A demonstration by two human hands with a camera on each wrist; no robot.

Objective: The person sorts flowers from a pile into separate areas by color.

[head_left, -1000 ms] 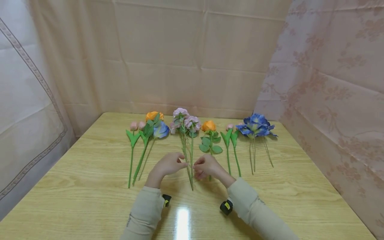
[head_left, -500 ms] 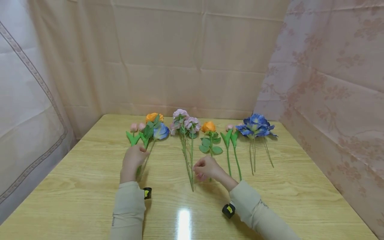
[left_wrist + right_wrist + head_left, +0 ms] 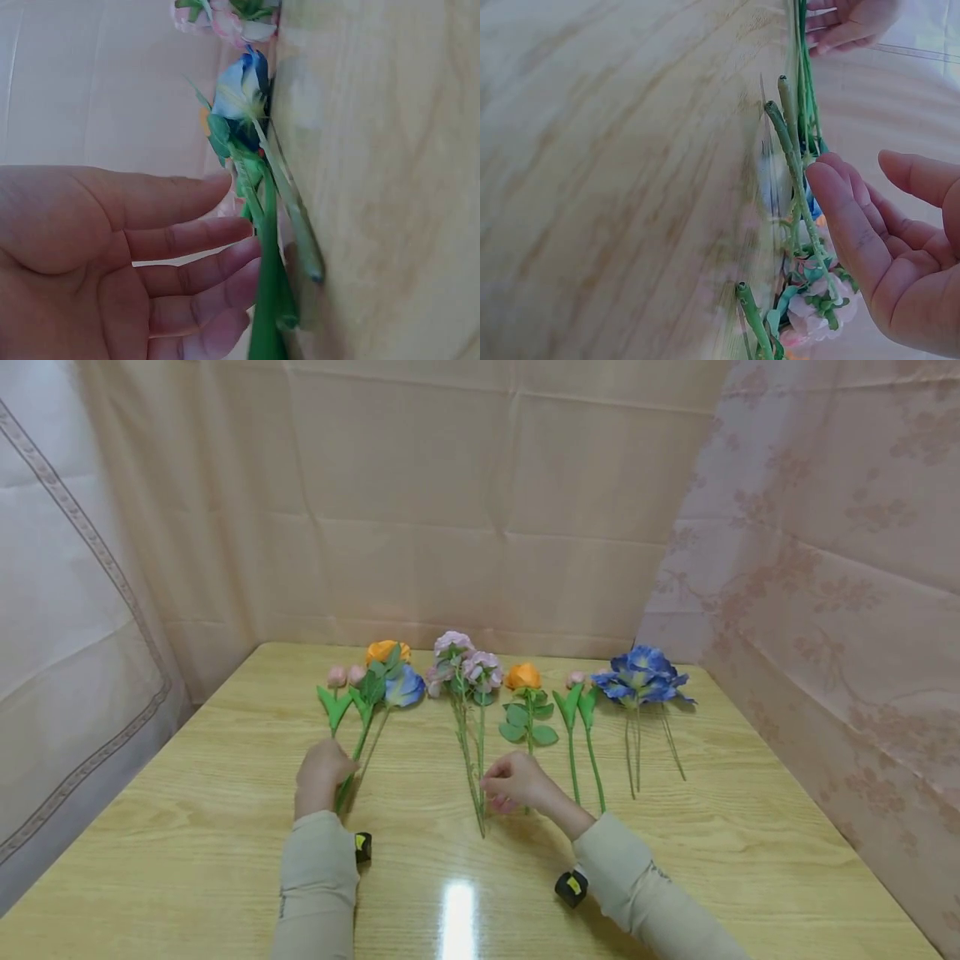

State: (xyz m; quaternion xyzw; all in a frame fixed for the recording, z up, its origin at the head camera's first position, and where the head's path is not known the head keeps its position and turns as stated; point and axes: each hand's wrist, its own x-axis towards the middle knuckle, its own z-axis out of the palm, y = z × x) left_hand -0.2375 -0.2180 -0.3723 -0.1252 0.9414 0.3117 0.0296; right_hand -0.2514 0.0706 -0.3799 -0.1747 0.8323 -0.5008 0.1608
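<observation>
In the head view, my left hand (image 3: pixel 324 772) is over the stems of the left group: pink tulips (image 3: pixel 337 677), an orange rose (image 3: pixel 384 652) and a blue flower (image 3: pixel 405 687). Its fingers are loosely bent with the thumb apart, and the fingertips are right at a green stem (image 3: pixel 264 300) in the left wrist view. Beside the stems of the lilac-pink flowers (image 3: pixel 482 670) in the middle is my right hand (image 3: pixel 517 779). Its thumb and fingers stand apart around nothing in the right wrist view, fingertips close to the green stem (image 3: pixel 786 139).
Right of the middle lie another orange rose (image 3: pixel 522 675), two tulips with green leaves (image 3: pixel 567 703) and a cluster of blue flowers (image 3: pixel 641 675). All rest in a row on the wooden table (image 3: pixel 187 827). A beige curtain (image 3: pixel 405 527) hangs behind.
My left hand has left the middle stems and moved left to the left group, then slightly lower along its stems. My right hand has stayed by the middle flowers. The flowers lie as before.
</observation>
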